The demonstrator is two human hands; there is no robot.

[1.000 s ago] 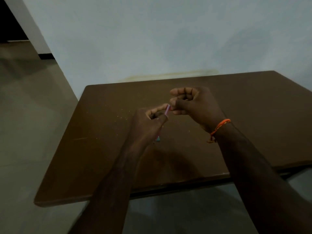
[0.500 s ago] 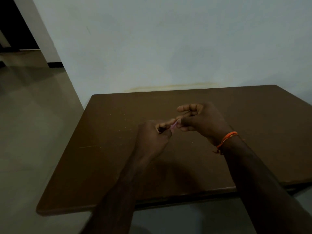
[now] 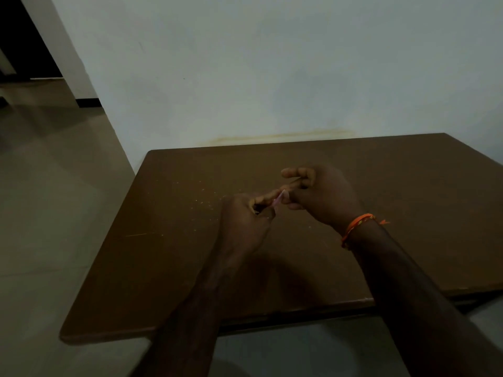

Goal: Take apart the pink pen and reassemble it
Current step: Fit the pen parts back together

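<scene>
I see my left hand (image 3: pixel 245 221) curled tight around the thin pink plastic pen (image 3: pixel 277 201), so its grip is closed on it. Only a small pink bit shows between my two hands. My right hand (image 3: pixel 318 195) pinches the upper end of the pen with finger and thumb. An orange thread band (image 3: pixel 356 227) sits on my right wrist. Both hands hang above the middle of the flat brown wooden desk (image 3: pixel 163 268). Tiny pale crumbs (image 3: pixel 201 202) lie on the desk, nearer its far left corner.
</scene>
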